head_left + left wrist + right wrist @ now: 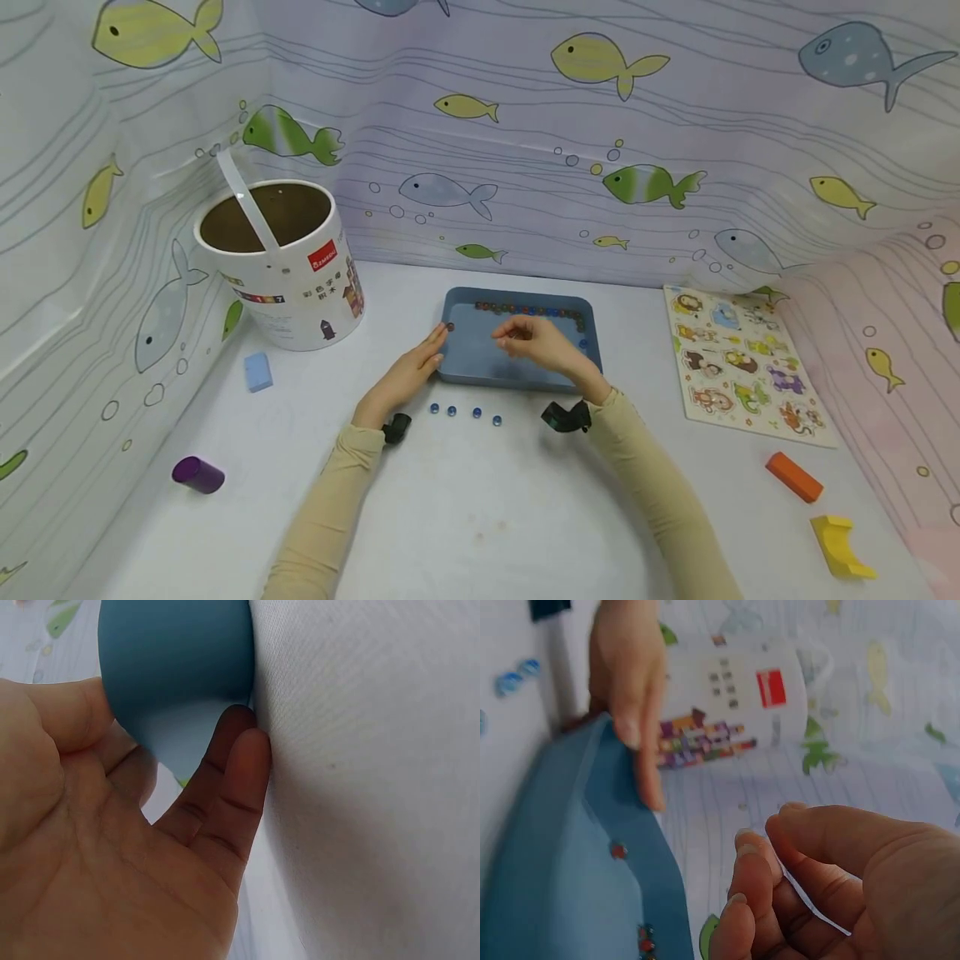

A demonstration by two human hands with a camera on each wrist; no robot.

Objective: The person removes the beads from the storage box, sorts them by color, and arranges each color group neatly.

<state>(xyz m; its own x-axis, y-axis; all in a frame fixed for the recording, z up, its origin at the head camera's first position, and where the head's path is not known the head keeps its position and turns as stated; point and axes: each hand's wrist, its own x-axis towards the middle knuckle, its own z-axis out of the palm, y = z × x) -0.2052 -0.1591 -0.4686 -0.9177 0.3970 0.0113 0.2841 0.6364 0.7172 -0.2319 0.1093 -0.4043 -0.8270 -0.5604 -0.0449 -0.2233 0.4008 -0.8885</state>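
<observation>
Touches tray (468, 358) at left with straight-fingered left hand (407, 375), curls right hand (546, 342) above, cannot tell if gripping; pinch likely hard, slippery near beads (477, 412) by their sides.

The tray (472, 358) is sitting on the table (450, 500) before the curtain (420, 250). In it, a row of beads (555, 312) is running along the far wall and turning at the right corner; one bead (450, 327) is lying by the left wall. Four more beads (477, 412) are lying before the tray. The left hand (408, 371) is touching its left side; the right hand (543, 342) is hovering above it.

On the left, the bucket (300, 325) is standing behind a block (258, 372) and, nearer, a tube (198, 474). On the right, the board (742, 358) is lying behind a brick (794, 477) and an arch (832, 546).
</observation>
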